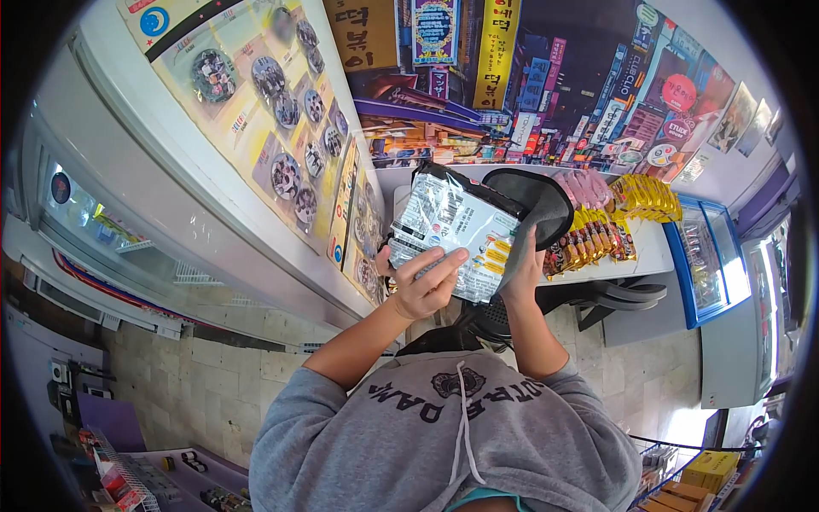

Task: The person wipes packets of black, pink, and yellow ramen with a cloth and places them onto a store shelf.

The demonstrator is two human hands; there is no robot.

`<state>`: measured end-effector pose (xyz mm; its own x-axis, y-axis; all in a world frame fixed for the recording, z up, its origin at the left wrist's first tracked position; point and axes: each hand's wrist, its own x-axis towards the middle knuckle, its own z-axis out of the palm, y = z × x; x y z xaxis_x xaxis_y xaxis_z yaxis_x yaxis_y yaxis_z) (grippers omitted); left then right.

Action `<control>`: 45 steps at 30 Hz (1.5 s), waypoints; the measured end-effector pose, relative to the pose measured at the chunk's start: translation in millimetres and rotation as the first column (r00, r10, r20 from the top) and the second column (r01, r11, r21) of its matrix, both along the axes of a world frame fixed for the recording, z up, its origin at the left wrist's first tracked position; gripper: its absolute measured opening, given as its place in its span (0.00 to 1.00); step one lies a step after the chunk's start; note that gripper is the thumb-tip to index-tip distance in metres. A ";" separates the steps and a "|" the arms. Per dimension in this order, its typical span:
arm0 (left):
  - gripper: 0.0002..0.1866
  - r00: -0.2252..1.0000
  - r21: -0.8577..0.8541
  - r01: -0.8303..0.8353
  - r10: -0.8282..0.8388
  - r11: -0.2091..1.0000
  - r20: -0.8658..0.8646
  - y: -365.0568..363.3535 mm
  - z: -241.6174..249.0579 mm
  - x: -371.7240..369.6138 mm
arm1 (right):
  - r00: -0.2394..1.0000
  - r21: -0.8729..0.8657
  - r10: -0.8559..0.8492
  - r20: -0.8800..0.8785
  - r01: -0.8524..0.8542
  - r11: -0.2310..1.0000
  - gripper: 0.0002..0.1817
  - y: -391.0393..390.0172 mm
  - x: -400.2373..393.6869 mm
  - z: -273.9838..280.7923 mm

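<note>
A silver and black printed packet, with a barcode and small text, is held up in front of my chest. My left hand grips its lower left part, fingers lying across the front. On the right, my right hand holds a dark grey cloth-like item with a black rim, pressed against the packet's right edge. Part of that item is hidden behind the packet.
Behind the hands, a white table bears yellow-gold packets and pink packets. A black chair stands at its front edge. A blue-framed freezer is at right, and a white cabinet with posters at left.
</note>
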<state>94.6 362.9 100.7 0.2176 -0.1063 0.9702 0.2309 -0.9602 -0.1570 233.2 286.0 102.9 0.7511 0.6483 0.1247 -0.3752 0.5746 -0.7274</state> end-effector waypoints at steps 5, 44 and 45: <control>0.12 1.000 -0.013 0.001 -0.001 1.000 -0.005 -0.1 1.7 0.5 | 0.999 -0.011 0.036 -0.007 -0.036 0.999 0.17 0.1 0.9 0.6; 0.21 0.982 -0.539 0.185 -0.169 0.822 0.080 -1.5 -19.7 57.3 | 0.929 -0.203 0.030 -0.368 -0.113 0.973 0.28 55.9 2.6 -27.8; 0.20 0.920 -0.708 0.391 -0.235 0.588 0.313 -5.7 -26.4 60.6 | 0.987 -0.277 0.088 -0.137 -0.123 0.953 0.26 60.4 6.6 -27.6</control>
<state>155.2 357.2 74.3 0.1413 0.6372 0.7576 -0.1599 -0.7406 0.6527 239.8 346.5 75.4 0.6746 0.7198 -0.1637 -0.5182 0.3037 -0.7996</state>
